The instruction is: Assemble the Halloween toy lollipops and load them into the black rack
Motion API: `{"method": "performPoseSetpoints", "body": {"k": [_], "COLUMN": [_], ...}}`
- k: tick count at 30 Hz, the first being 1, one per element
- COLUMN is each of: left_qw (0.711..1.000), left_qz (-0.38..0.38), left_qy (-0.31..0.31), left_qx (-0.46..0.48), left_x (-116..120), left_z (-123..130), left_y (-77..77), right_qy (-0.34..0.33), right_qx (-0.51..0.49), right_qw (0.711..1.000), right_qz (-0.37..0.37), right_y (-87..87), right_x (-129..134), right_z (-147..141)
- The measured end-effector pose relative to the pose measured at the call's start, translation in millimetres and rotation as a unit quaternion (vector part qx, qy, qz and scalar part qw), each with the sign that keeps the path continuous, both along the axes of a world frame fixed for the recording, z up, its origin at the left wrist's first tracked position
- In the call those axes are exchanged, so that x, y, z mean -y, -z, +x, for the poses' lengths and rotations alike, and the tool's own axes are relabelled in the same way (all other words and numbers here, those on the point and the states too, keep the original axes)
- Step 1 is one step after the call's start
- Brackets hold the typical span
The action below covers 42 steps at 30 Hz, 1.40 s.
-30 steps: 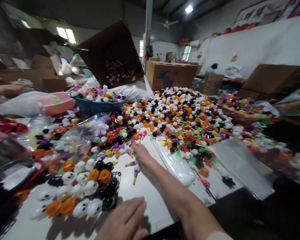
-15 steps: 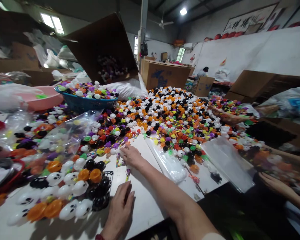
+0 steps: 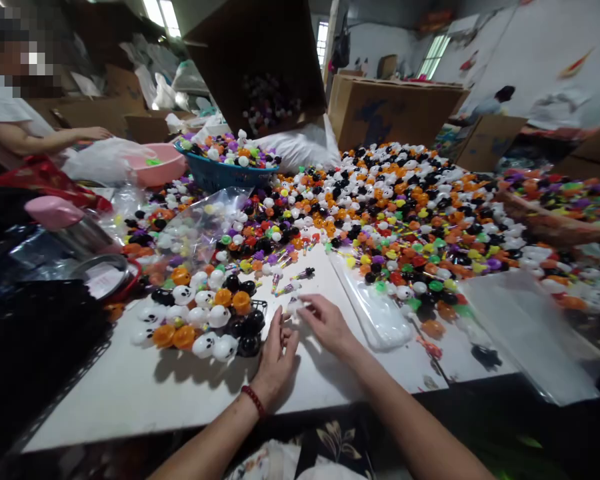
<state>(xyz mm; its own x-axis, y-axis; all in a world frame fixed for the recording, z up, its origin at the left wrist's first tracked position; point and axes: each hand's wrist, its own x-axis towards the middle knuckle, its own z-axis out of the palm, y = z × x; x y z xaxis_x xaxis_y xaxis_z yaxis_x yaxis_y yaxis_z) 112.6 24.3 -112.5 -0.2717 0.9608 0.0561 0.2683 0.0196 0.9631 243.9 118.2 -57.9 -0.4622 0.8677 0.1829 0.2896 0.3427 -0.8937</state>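
The left hand [image 3: 276,360], with fingers curled and a little apart, is near the right hand [image 3: 325,323], whose thumb and fingertips pinch a small whitish piece [image 3: 294,307]. Beyond them, small colourful tubes [image 3: 284,288] lie on the white table [image 3: 315,387], before the big mixed heap of orange, white and black plastic heads [image 3: 380,193].

Cannot make out the exact shape of the small whitish piece [image 3: 293,307] in the right hand [image 3: 329,327], blurred and partly covered by fingertips, nor tell contact with the left hand [image 3: 274,363]. Can see only part of the tipped carton [image 3: 250,50], cut off by the top edge. Can barely trace the black rack [image 3: 261,305] beneath round pieces [image 3: 219,316]. Lose the basket [image 3: 555,217] past the right edge.
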Motion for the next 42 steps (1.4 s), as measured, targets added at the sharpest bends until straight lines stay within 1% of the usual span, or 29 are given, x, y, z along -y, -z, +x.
{"method": "performPoseSetpoints", "body": {"k": [2, 3, 5, 7, 8, 10, 12, 14, 17, 19, 21, 23, 25, 28, 30, 34, 37, 40, 42], "left_qw": [1.0, 1.0, 0.999, 0.997, 0.995, 0.991, 0.985, 0.977, 0.965, 0.956, 0.949, 0.946, 0.946, 0.943, 0.944, 0.952, 0.952, 0.951, 0.95], "left_qz": [0.001, -0.005, -0.023, -0.032, -0.031, -0.019, -0.008, -0.002, -0.01, -0.018, -0.024, -0.03, -0.035, -0.04, -0.038, -0.031, -0.041, -0.058, -0.066], "left_qy": [0.008, 0.011, 0.01, -0.004, -0.012, -0.029, -0.033, -0.021, 0.006, 0.015, 0.025, 0.042, 0.054, 0.052, 0.05, 0.064, 0.074, 0.068, 0.064], "left_qx": [0.002, 0.004, 0.03, 0.072, 0.092, 0.131, 0.169, 0.21, 0.261, 0.292, 0.314, 0.319, 0.318, 0.326, 0.324, 0.298, 0.294, 0.296, 0.3], "left_x": [1.2, 1.7, 2.2, 1.8, 1.3, 0.0, -1.6, -2.9, -3.5, -2.8, -1.1, 0.9, 2.6, 3.9, 4.4, 5.5, 6.2, 6.3, 5.9], "left_z": [-1.4, -1.7, -1.5, -0.3, 0.6, 2.2, 3.3, 3.5, 2.4, 1.5, 0.8, 0.1, -0.7, -1.6, -1.7, -1.4, -1.0, -0.5, -0.2], "left_y": [-1.6, -1.8, -1.3, 0.0, 0.6, 1.5, 1.6, 0.6, -2.6, -5.8, -9.4, -12.7, -15.1, -16.0, -15.3, -14.2, -15.4, -17.0, -17.8], "right_qy": [-0.043, -0.057, -0.077, -0.086, -0.083, -0.056, -0.021, -0.003, 0.001, 0.014, 0.035, 0.054, 0.062, 0.036, 0.013, -0.018, -0.035, -0.063, -0.079], "right_qx": [-0.003, 0.007, 0.041, 0.082, 0.106, 0.16, 0.214, 0.261, 0.319, 0.329, 0.29, 0.208, 0.116, 0.006, -0.041, -0.06, -0.041, -0.009, -0.006], "right_qw": [0.999, 0.998, 0.996, 0.991, 0.987, 0.977, 0.965, 0.955, 0.941, 0.939, 0.953, 0.976, 0.991, 0.992, 0.987, 0.986, 0.986, 0.986, 0.985], "right_qz": [0.019, 0.026, 0.034, 0.062, 0.086, 0.132, 0.149, 0.138, 0.113, 0.093, 0.073, 0.033, -0.026, -0.119, -0.155, -0.155, -0.159, -0.155, -0.154], "right_y": [7.9, 11.6, 16.5, 17.6, 17.0, 15.1, 13.7, 13.4, 13.3, 12.3, 10.8, 9.9, 10.0, 10.9, 10.5, 5.9, 0.3, -5.9, -9.0], "right_x": [22.0, 27.1, 25.8, 13.5, 5.4, -10.5, -22.6, -29.2, -30.7, -28.1, -22.7, -13.1, 0.5, 23.1, 34.8, 44.2, 43.9, 42.3, 40.8], "right_z": [4.2, 4.4, 2.7, -0.8, -3.1, -8.9, -16.2, -24.0, -31.7, -30.1, -21.5, -7.2, 9.9, 32.5, 41.9, 46.6, 45.0, 45.0, 45.8]}}
